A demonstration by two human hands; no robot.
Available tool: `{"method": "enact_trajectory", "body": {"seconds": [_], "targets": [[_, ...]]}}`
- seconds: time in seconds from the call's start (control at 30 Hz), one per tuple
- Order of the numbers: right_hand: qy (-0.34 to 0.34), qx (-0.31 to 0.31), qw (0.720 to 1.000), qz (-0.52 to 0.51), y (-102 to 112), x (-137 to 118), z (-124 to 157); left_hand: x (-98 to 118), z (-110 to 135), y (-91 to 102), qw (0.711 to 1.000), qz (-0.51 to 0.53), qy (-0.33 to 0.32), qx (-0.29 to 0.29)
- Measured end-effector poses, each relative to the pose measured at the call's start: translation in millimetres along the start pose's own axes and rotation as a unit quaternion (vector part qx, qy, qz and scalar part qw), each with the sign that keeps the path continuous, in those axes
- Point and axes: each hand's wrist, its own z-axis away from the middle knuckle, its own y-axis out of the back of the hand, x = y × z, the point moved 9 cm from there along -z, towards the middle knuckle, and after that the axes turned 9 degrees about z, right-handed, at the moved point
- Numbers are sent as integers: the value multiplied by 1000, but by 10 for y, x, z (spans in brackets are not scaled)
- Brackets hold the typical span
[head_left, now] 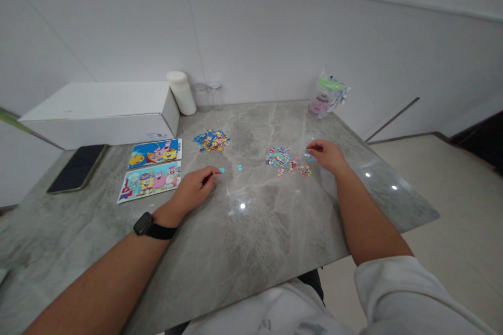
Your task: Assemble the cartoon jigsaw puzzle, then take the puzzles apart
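My left hand [195,188], with fingers drawn together, has its fingertips at a light blue puzzle piece [222,170] on the table. A second light blue puzzle piece [239,167] lies just to the right of it. At the right edge of a mixed heap of puzzle pieces [279,157], my right hand [327,155] is closed in a pinch, with a small bluish piece at its fingertips. Several loose pieces lie under and beside those fingers. Another heap of puzzle pieces [212,140], mostly blue and yellow, sits beyond my left hand.
Two cartoon picture cards [151,182] lie left of my left hand, by a phone [78,168]. Behind them stand a white box [106,110], a white bottle [182,94] and two clear glasses [214,95]. A plastic-wrapped cup [325,97] stands at the back right of the grey table [255,251].
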Motion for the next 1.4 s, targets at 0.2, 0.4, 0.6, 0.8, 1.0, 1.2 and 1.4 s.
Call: {"method": "enact_trajectory", "body": {"seconds": [0.2, 0.4, 0.6, 0.8, 1.0, 1.2, 1.4], "targets": [[5, 0, 973, -232, -65, -508, 63, 47, 10, 92, 999, 26, 14, 35], [56, -16, 938, -342, -153, -1443, 104, 353, -125, 241, 988, 110, 12, 108], [90, -105, 899, -416, -638, -2344, 281, 565, -396, 127, 963, 220, 28, 153], [83, -113, 881, -451, -1131, -2550, 425, 225, -358, -36, 932, 291, 76, 204], [108, -131, 885, -433, -1292, -2476, 469, 100, -324, -126, 941, 274, 77, 183], [121, -124, 898, -404, -1269, -2449, 490, 154, -331, -136, 956, 231, 63, 170], [107, -126, 906, -389, -1272, -2428, 490, 194, -314, -133, 965, 204, 60, 156]]}}
